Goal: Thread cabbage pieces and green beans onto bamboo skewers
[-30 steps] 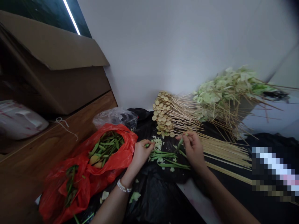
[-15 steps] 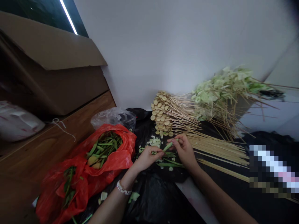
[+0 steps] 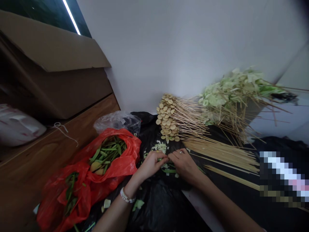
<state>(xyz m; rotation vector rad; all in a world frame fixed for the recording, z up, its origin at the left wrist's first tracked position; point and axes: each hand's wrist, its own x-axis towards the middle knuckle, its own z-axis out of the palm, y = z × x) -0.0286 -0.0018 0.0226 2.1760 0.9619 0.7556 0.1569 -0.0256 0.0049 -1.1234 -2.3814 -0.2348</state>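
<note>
Two hands meet: left hand point(image 3: 152, 163), right hand point(image 3: 183, 163).
Left clamps a mostly hidden green stalk point(image 3: 159, 159); right's hold: cannot tell. Loose stalks point(image 3: 170, 171) lie underneath, skewers point(image 3: 222, 153) alongside, probably for reach. Black plastic point(image 3: 159, 201) likely catches scraps point(image 3: 160, 147).

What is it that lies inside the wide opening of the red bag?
In the red bag show green stalk-like pieces and, towards the near side, yellowish pieces. Whatever is beneath them is covered.
</note>
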